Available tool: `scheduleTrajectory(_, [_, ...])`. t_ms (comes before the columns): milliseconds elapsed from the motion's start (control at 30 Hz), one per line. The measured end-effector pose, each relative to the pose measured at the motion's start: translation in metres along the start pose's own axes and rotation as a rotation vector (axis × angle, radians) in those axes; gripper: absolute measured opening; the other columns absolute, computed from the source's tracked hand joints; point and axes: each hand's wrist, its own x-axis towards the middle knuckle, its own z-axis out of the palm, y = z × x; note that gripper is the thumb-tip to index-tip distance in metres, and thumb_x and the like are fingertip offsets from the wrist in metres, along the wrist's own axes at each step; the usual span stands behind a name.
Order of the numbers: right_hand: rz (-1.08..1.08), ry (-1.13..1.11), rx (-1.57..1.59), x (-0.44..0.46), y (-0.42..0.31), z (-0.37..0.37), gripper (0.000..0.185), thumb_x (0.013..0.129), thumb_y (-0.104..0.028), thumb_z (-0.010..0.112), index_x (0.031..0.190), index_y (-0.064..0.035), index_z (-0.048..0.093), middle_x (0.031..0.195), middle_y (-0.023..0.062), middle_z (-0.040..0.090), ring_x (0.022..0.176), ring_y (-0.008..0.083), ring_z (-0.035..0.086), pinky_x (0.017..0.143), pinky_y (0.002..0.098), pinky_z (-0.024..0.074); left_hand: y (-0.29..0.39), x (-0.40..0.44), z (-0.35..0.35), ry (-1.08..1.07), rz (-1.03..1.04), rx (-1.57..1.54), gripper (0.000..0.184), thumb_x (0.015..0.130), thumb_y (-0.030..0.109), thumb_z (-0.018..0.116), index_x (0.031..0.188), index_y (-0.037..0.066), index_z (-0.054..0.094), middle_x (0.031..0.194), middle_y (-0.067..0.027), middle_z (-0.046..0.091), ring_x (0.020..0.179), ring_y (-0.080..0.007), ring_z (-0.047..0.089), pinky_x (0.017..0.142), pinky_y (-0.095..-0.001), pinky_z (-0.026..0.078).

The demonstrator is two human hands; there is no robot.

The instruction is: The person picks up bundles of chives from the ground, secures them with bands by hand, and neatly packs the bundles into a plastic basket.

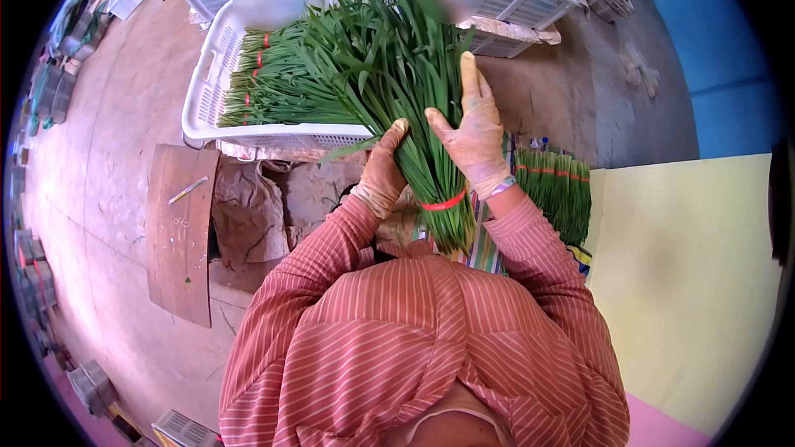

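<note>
A large bundle of garlic chives [426, 149], tied near its stem ends with a red band [444, 201], lies slanted before my chest, its leafy tops reaching over the crate. My left hand [383, 170], in a thin glove, grips the bundle's left side, thumb on top; its other fingers are hidden beneath the leaves. Along the right side rests my gloved right hand [479, 132], its fingers stretched out and its thumb apart, touching the leaves. Under the leafy tops, several banded bundles [277, 74] lie in a white plastic crate [196, 108].
More banded chives [553, 186] stand at my right beside a pale yellow panel [687, 281]. A wooden board [178, 232] lies at the left, near crumpled sacking [248, 207]. Other white crates [517, 0] stand behind the first.
</note>
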Motion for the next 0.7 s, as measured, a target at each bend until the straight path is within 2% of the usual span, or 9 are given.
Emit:
scheduleTrajectory(100, [0.021,-0.005,0.086,0.001,0.005,0.004,0.092,0.074,-0.016,0.077,0.148,-0.0065,0.023,0.142,0.0202,0.038,0.127,0.0347,0.042,0.106,0.037,0.0358,0.004,0.003,-0.002,0.014,-0.026,-0.036,0.039,0.093,0.025,0.058,0.124,0.002,0.054,0.118,-0.0112,0.062,0.106,-0.025,0.06,0.099,-0.0389,0.045])
scheduleTrajectory(167, [0.005,0.011,0.057,0.009,0.003,0.006,0.092,0.073,-0.014,0.076,0.148,-0.0052,0.024,0.143,0.0202,0.036,0.128,0.0351,0.041,0.107,0.0371,0.0344,0.008,0.005,0.003,-0.008,-0.029,-0.058,0.039,0.092,0.024,0.057,0.124,0.002,0.053,0.119,-0.0116,0.061,0.108,-0.0255,0.059,0.1,-0.0391,0.045])
scheduleTrajectory(367, [-0.152,0.055,-0.142,0.068,-0.014,0.022,0.084,0.065,-0.013,0.078,0.141,-0.0151,0.041,0.139,0.0207,0.038,0.124,0.0396,0.04,0.105,0.0428,0.0351,0.037,0.037,-0.001,-0.054,-0.077,-0.034,0.035,0.095,0.024,0.055,0.124,0.004,0.054,0.12,-0.0102,0.061,0.109,-0.0236,0.059,0.1,-0.0381,0.045])
scheduleTrajectory(433, [-0.274,0.025,-0.178,0.101,-0.012,0.039,0.071,0.064,-0.013,0.078,0.131,-0.0174,0.053,0.137,0.0206,0.04,0.125,0.0392,0.039,0.104,0.0445,0.0352,0.049,0.048,0.0,-0.041,-0.094,-0.003,0.035,0.095,0.024,0.055,0.123,0.004,0.054,0.12,-0.0101,0.061,0.109,-0.0235,0.059,0.099,-0.0377,0.045])
scheduleTrajectory(467, [-0.258,0.052,-0.19,0.116,-0.012,0.049,0.055,0.065,-0.019,0.078,0.119,-0.0153,0.064,0.135,0.0187,0.042,0.126,0.0381,0.038,0.102,0.0442,0.0361,0.055,0.054,-0.001,-0.011,-0.133,0.017,0.035,0.094,0.023,0.056,0.123,0.003,0.054,0.119,-0.0101,0.061,0.108,-0.0244,0.059,0.1,-0.0387,0.044])
scheduleTrajectory(500, [-0.252,0.054,-0.196,0.129,-0.008,0.058,0.055,0.065,-0.019,0.078,0.119,-0.0153,0.064,0.135,0.0187,0.042,0.126,0.0381,0.038,0.102,0.0442,0.0361,0.061,0.06,-0.004,0.02,-0.172,0.039,0.035,0.093,0.022,0.056,0.123,0.003,0.054,0.118,-0.0101,0.062,0.108,-0.0253,0.059,0.101,-0.0397,0.044])
scheduleTrajectory(567, [-0.162,0.043,-0.292,0.15,0.004,0.077,0.043,0.067,-0.025,0.077,0.109,-0.016,0.07,0.133,0.0144,0.046,0.126,0.0375,0.037,0.101,0.0431,0.0369,0.071,0.072,-0.011,-0.011,-0.212,0.038,0.033,0.093,0.022,0.057,0.12,0.003,0.056,0.115,-0.0091,0.063,0.106,-0.0248,0.06,0.1,-0.039,0.045])
scheduleTrajectory(600, [-0.132,0.078,-0.265,0.159,0.009,0.084,0.032,0.069,-0.029,0.077,0.098,-0.0157,0.074,0.129,0.0106,0.053,0.125,0.0349,0.04,0.101,0.0419,0.0366,0.077,0.076,-0.009,0.019,-0.222,0.069,0.032,0.093,0.022,0.057,0.12,0.004,0.056,0.115,-0.0089,0.063,0.105,-0.0246,0.06,0.099,-0.0385,0.045])
scheduleTrajectory(700, [-0.124,0.047,-0.201,0.18,0.022,0.084,0.028,0.071,-0.029,0.076,0.095,-0.0156,0.076,0.124,0.0101,0.059,0.121,0.0329,0.046,0.101,0.0415,0.0374,0.09,0.09,-0.013,0.009,-0.278,0.048,0.03,0.093,0.021,0.058,0.118,0.004,0.058,0.113,-0.0079,0.064,0.104,-0.0241,0.061,0.098,-0.0385,0.047])
